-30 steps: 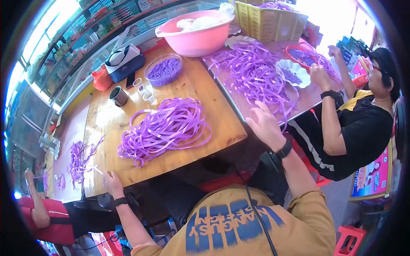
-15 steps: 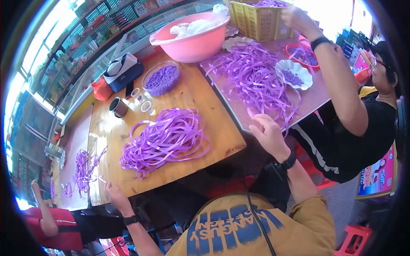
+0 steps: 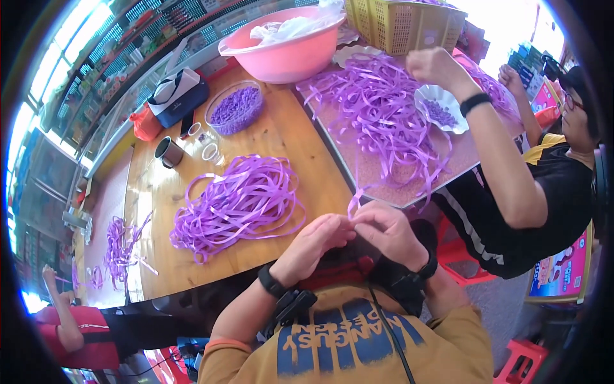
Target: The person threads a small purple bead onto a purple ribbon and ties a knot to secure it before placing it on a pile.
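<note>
My left hand and my right hand meet above the near right edge of the wooden table, fingertips pressed together. Between them is a short loop of purple ribbon, rising just above the fingers; its lower end is hidden by them. Both hands look closed in a pinch at the ribbon. To the left of them, a tangled pile of purple ribbon lies on the wood. A larger heap of purple ribbon spreads on the pink table beyond my right hand.
Behind the pile stand a clear bowl of purple beads, a dark cup and a pink basin. A co-worker's arm reaches over the pink table by a white dish. Another person in red sits at far left.
My left hand has come from the table's left front edge over to my right hand, and their fingers now meet at the ribbon. The co-worker's hand has moved down toward the ribbon heap.
</note>
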`<state>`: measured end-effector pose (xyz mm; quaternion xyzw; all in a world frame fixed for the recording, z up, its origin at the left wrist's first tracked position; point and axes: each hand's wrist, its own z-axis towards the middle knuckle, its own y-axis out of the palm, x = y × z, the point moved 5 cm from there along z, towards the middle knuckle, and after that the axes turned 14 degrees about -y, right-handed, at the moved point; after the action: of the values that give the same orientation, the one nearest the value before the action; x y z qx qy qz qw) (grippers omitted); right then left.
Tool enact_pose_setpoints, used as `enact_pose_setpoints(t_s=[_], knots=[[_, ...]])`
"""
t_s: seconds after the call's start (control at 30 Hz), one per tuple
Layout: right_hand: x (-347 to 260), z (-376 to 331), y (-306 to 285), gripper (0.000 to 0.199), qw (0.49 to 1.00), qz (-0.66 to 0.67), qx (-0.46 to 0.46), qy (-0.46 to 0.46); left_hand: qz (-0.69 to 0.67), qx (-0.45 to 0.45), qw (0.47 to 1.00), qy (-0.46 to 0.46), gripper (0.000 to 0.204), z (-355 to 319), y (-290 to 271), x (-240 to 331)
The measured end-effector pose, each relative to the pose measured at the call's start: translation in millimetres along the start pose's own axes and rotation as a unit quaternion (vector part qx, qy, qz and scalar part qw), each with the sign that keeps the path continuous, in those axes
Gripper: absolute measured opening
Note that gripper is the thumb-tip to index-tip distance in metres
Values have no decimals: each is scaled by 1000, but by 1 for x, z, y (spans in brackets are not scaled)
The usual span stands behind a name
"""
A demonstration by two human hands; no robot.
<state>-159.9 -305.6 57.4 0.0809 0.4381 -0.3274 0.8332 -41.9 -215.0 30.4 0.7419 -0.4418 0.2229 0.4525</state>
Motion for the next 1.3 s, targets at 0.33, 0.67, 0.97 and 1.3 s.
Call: enact_pose_setpoints(t_s=[0.33,0.67,0.97,1.3], knots=[[-7,-5,29,11,994,-25,-91,-56,-34,4,999,2,14,7,-11,-7],[7,-12,67,12,991,43,-128,-26,-83,31,995,42,5,-23,-45,-20],[11,2,51,28,995,-84,-42,-15,-79,108,984,121,6,-49,-54,-17],[16,11,75,19,985,71,-112,106,-128,44,984,117,7,-70,-54,-4]])
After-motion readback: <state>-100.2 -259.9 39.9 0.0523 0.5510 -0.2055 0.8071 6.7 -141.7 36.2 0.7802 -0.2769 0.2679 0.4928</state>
